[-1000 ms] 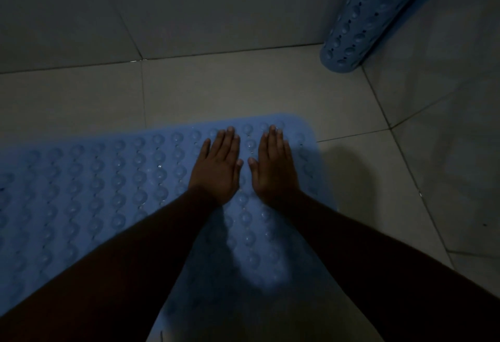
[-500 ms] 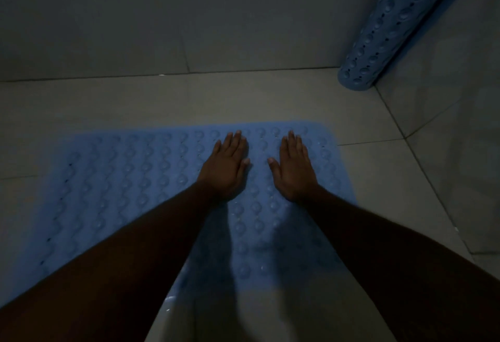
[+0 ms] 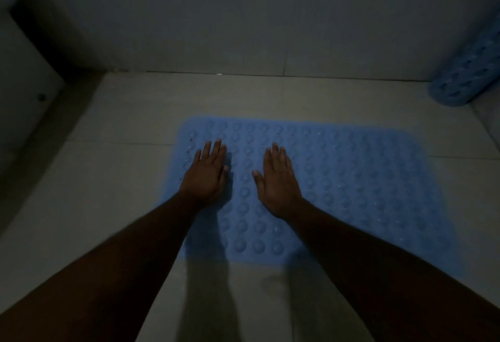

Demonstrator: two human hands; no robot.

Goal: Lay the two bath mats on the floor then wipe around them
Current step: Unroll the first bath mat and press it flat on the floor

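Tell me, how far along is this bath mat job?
Done: one blue mat lies spread flat on the tiled floor. In hand: the left hand and right hand press flat, palms down, on its left part. Left: the second mat is rolled up in the far right corner, and no cloth for wiping shows.

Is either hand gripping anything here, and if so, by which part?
Nothing is held. Left hand and right hand lie open, palms down, on the flat blue bubble-textured bath mat.

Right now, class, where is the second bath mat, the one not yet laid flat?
In the head view, the rolled mat stands propped in the far right corner against the wall, apart from the flat mat.
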